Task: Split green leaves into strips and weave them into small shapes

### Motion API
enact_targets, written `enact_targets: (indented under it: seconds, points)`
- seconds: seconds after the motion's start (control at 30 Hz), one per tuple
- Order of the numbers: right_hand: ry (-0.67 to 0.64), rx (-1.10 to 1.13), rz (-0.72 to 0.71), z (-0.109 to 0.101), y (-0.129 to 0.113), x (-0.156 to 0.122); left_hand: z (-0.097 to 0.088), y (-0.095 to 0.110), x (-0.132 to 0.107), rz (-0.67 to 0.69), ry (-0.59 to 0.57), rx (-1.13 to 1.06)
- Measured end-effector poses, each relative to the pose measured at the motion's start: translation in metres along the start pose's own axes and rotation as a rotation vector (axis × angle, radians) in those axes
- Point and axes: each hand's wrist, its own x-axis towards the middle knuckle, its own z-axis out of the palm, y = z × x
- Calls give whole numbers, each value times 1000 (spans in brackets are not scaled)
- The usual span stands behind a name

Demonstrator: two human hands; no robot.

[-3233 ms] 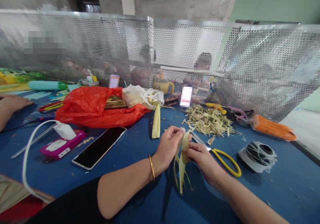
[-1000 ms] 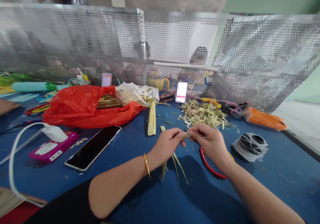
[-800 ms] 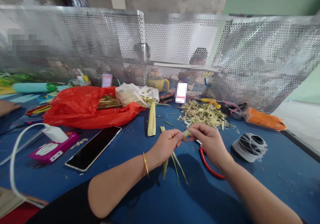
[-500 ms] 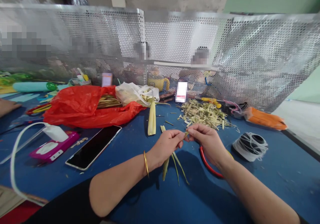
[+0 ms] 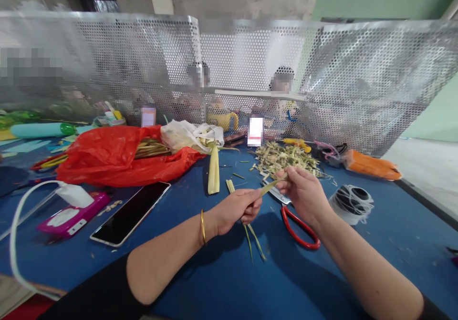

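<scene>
A narrow pale-green leaf strip (image 5: 270, 186) is stretched between my two hands above the blue table. My left hand (image 5: 239, 208) pinches its near end, fingers curled. My right hand (image 5: 300, 191) grips the other end between thumb and fingertips. More leaf strips (image 5: 255, 239) lie on the table under my left hand, partly hidden by it. Red-handled scissors (image 5: 298, 229) rest beneath my right hand, their blades partly covered. Just beyond the hands is a heap of shredded leaf scraps (image 5: 286, 158). A folded pale leaf piece (image 5: 213, 172) lies farther back.
To the left are a black-screened phone (image 5: 130, 212), a purple power strip (image 5: 73, 215) with a white plug, and a red plastic bag (image 5: 107, 158) of dry stalks. A spool of pale cord (image 5: 351, 204) and an orange packet (image 5: 372, 165) sit right. A perforated metal screen (image 5: 243, 53) stands behind.
My hands have drawn apart, the right one moving right and slightly up, so a longer stretch of strip shows between them. More of the scissors is now visible.
</scene>
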Motion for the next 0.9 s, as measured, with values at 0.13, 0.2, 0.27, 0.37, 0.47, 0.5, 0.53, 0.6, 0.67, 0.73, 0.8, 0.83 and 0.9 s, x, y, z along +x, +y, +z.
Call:
enact_targets:
  seconds: [0.13, 0.2, 0.27, 0.37, 0.47, 0.5, 0.53, 0.6, 0.67, 0.73, 0.8, 0.83, 0.9]
  points:
    - [9, 75, -46, 0, -1, 2, -2, 0, 1, -70, -76, -183]
    - [34, 79, -86, 1, 0, 2, -4, 1, 0, -140, -146, -365]
    - [42, 59, -147, 1, 0, 2, -5, 5, 0, -177, -184, -513]
    - [68, 49, -293, -1, -5, 4, -12, 15, -1, -130, -78, -547]
    - [245, 72, -528, -12, -20, 10, -25, 25, -4, -2, 241, -326]
    - [316, 69, -610, -17, -25, 12, -29, 26, -6, 18, 372, -166]
    - [366, 55, -668, -21, -30, 15, -33, 27, -9, 14, 465, 51]
    - [412, 17, -715, -27, -37, 17, -37, 25, -13, -60, 571, 569]
    - [380, -25, -697, -28, -38, 15, -34, 19, -15, -139, 599, 1024]
    - [293, -58, -640, -25, -33, 11, -26, 13, -13, -159, 673, 1331]
    - [202, -86, -572, -19, -28, 5, -19, 8, -7, -188, 716, 1437]
    - [164, -99, -540, -17, -26, 3, -17, 6, -3, -201, 745, 1439]
    - [113, -121, -495, -15, -24, 0, -16, 5, 4, -214, 793, 1407]
